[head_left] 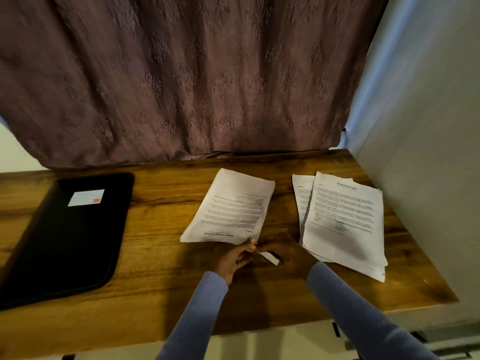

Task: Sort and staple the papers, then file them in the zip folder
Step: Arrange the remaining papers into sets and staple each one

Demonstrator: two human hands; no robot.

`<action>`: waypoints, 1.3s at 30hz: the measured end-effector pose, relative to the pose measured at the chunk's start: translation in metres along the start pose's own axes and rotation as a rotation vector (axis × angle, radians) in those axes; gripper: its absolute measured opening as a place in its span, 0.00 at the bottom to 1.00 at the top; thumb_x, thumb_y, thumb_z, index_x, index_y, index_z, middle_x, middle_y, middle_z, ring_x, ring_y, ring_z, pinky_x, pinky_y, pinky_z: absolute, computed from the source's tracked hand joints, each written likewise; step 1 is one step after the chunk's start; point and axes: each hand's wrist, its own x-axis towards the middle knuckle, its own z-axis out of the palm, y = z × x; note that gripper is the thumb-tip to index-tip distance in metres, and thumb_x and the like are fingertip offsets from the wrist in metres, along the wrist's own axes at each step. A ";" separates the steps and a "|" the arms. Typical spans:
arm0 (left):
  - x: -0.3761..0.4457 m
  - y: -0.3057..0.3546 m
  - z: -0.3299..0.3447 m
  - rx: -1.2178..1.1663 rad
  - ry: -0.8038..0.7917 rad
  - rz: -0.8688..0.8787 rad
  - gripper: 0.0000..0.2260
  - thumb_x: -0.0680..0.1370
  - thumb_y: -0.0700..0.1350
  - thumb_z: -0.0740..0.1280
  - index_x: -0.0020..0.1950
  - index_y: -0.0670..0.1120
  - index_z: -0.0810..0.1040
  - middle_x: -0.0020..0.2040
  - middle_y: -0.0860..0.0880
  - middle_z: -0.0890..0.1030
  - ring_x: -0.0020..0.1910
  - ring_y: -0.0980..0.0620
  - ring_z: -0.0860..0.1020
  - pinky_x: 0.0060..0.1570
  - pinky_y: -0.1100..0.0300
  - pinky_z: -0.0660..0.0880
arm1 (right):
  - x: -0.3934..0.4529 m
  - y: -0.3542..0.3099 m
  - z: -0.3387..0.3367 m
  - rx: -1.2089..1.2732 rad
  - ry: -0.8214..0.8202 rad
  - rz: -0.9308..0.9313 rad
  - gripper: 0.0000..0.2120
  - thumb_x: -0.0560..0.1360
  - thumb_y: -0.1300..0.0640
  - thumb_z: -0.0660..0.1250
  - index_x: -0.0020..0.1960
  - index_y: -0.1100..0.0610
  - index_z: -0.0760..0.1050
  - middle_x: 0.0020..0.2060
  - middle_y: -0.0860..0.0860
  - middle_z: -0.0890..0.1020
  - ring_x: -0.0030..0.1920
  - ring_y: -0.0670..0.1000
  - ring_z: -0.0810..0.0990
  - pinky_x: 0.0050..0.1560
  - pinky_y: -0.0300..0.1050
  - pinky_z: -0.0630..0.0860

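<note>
A stack of printed papers point(231, 209) lies in the middle of the wooden table point(161, 281), turned so its heading faces me. My left hand point(233, 258) pinches its near right corner. Right beside it, my right hand point(288, 255) is closed around a small stapler point(271, 258) with a white end, which sits at that same corner. A second, looser stack of papers point(342, 219) rests to the right, its sheets fanned a little. At the left lies the black zip folder point(70, 237), flat and closed, with a white label on its cover.
A purple patterned curtain point(181, 74) hangs behind the table's far edge. A pale wall point(428, 152) runs close along the right side of the table. Bare wood shows between the folder and the middle stack.
</note>
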 end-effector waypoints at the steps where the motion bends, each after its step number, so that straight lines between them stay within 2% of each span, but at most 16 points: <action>1: -0.003 0.001 0.000 0.071 -0.001 -0.028 0.14 0.71 0.45 0.73 0.55 0.46 0.76 0.56 0.44 0.81 0.56 0.46 0.78 0.55 0.51 0.77 | -0.004 0.002 -0.003 -0.045 0.031 -0.067 0.20 0.63 0.63 0.76 0.54 0.61 0.79 0.55 0.57 0.81 0.55 0.56 0.80 0.58 0.53 0.76; 3: -0.010 0.005 -0.002 0.362 0.025 -0.122 0.17 0.73 0.55 0.69 0.54 0.45 0.74 0.54 0.44 0.81 0.51 0.47 0.80 0.47 0.54 0.79 | -0.010 0.006 -0.010 -0.281 0.165 -0.174 0.15 0.65 0.63 0.75 0.52 0.59 0.79 0.54 0.56 0.82 0.53 0.53 0.81 0.56 0.46 0.77; 4: -0.012 0.006 -0.005 0.517 0.037 -0.156 0.20 0.73 0.59 0.66 0.55 0.44 0.75 0.50 0.44 0.82 0.47 0.48 0.81 0.43 0.56 0.79 | -0.013 0.006 -0.014 -0.453 0.248 -0.201 0.15 0.66 0.61 0.75 0.51 0.59 0.80 0.52 0.53 0.82 0.51 0.49 0.80 0.53 0.36 0.77; 5: -0.014 0.007 -0.006 0.636 0.049 -0.154 0.23 0.74 0.61 0.64 0.53 0.42 0.77 0.46 0.44 0.83 0.42 0.49 0.82 0.40 0.58 0.78 | -0.015 0.007 -0.020 -0.570 0.333 -0.202 0.15 0.66 0.59 0.76 0.51 0.59 0.80 0.49 0.51 0.82 0.48 0.46 0.79 0.46 0.27 0.75; 6: -0.015 0.008 -0.004 0.707 0.065 -0.107 0.23 0.75 0.61 0.62 0.51 0.41 0.78 0.42 0.45 0.84 0.39 0.50 0.82 0.37 0.61 0.77 | -0.019 0.008 -0.027 -0.624 0.414 -0.210 0.15 0.65 0.58 0.76 0.50 0.59 0.81 0.46 0.49 0.82 0.45 0.45 0.79 0.40 0.23 0.72; 9: -0.009 0.005 0.020 0.806 0.122 0.264 0.14 0.77 0.53 0.64 0.46 0.43 0.79 0.39 0.47 0.84 0.35 0.51 0.82 0.33 0.63 0.76 | -0.036 0.013 -0.057 -0.583 0.648 -0.359 0.12 0.62 0.60 0.78 0.44 0.60 0.82 0.40 0.52 0.83 0.41 0.50 0.81 0.37 0.28 0.73; 11: -0.001 -0.001 0.050 0.765 0.055 0.446 0.08 0.77 0.48 0.65 0.43 0.46 0.79 0.39 0.47 0.84 0.37 0.50 0.82 0.39 0.58 0.79 | -0.055 0.011 -0.078 -0.469 0.774 -0.367 0.10 0.62 0.63 0.78 0.41 0.59 0.79 0.37 0.50 0.81 0.39 0.51 0.81 0.37 0.27 0.73; 13: 0.008 -0.013 0.085 0.749 -0.039 0.504 0.04 0.77 0.46 0.66 0.43 0.50 0.78 0.41 0.48 0.84 0.41 0.51 0.82 0.44 0.58 0.78 | -0.069 0.017 -0.106 -0.452 0.921 -0.332 0.09 0.65 0.60 0.76 0.42 0.58 0.78 0.37 0.48 0.81 0.38 0.48 0.79 0.36 0.27 0.73; 16: 0.016 -0.034 0.136 0.795 -0.191 0.592 0.04 0.76 0.39 0.67 0.48 0.45 0.80 0.44 0.48 0.82 0.44 0.52 0.80 0.46 0.65 0.76 | -0.092 0.034 -0.151 -0.461 1.050 -0.249 0.11 0.70 0.53 0.72 0.50 0.57 0.78 0.45 0.50 0.82 0.42 0.50 0.81 0.37 0.38 0.78; 19: 0.021 -0.053 0.183 0.845 -0.279 0.679 0.04 0.74 0.38 0.69 0.47 0.43 0.82 0.41 0.48 0.82 0.43 0.52 0.81 0.46 0.61 0.77 | -0.113 0.046 -0.180 -0.514 1.149 -0.141 0.12 0.75 0.54 0.67 0.57 0.54 0.74 0.49 0.45 0.77 0.43 0.45 0.77 0.33 0.29 0.73; 21: 0.021 -0.060 0.204 0.849 -0.310 0.676 0.03 0.74 0.38 0.70 0.46 0.43 0.82 0.40 0.49 0.83 0.42 0.52 0.80 0.45 0.64 0.75 | -0.118 0.050 -0.194 -0.609 1.204 -0.120 0.12 0.75 0.54 0.65 0.57 0.55 0.75 0.52 0.48 0.79 0.46 0.49 0.79 0.42 0.33 0.76; 22: 0.022 -0.064 0.213 0.858 -0.317 0.678 0.03 0.74 0.39 0.70 0.45 0.43 0.82 0.40 0.49 0.83 0.41 0.53 0.80 0.44 0.66 0.74 | -0.118 0.053 -0.200 -0.636 1.232 -0.094 0.13 0.75 0.53 0.65 0.58 0.56 0.75 0.54 0.51 0.79 0.49 0.52 0.79 0.47 0.40 0.77; 24: 0.023 -0.072 0.226 0.872 -0.325 0.694 0.03 0.74 0.39 0.70 0.45 0.43 0.82 0.40 0.50 0.83 0.40 0.54 0.80 0.42 0.69 0.72 | -0.119 0.056 -0.212 -0.652 1.261 -0.031 0.15 0.75 0.52 0.65 0.60 0.55 0.74 0.56 0.54 0.79 0.51 0.55 0.79 0.50 0.47 0.77; 29: 0.027 -0.081 0.236 0.922 -0.287 0.755 0.02 0.74 0.40 0.70 0.44 0.43 0.83 0.38 0.51 0.82 0.38 0.58 0.78 0.38 0.78 0.69 | -0.118 0.062 -0.223 -0.705 1.234 -0.005 0.18 0.75 0.50 0.65 0.63 0.54 0.70 0.59 0.53 0.76 0.53 0.54 0.77 0.52 0.48 0.78; 35: 0.033 -0.067 0.215 0.890 -0.200 0.741 0.02 0.74 0.40 0.70 0.43 0.45 0.82 0.39 0.51 0.82 0.41 0.56 0.79 0.42 0.72 0.72 | -0.109 0.054 -0.192 -0.885 1.138 -0.147 0.18 0.79 0.50 0.56 0.65 0.59 0.67 0.59 0.57 0.74 0.57 0.56 0.75 0.57 0.50 0.74; 39: 0.036 -0.046 0.171 0.759 -0.042 0.575 0.08 0.75 0.40 0.69 0.39 0.53 0.79 0.41 0.52 0.82 0.45 0.50 0.80 0.49 0.55 0.77 | -0.070 0.022 -0.142 -0.940 1.019 -0.502 0.18 0.72 0.61 0.67 0.61 0.62 0.73 0.55 0.59 0.79 0.55 0.59 0.78 0.55 0.49 0.77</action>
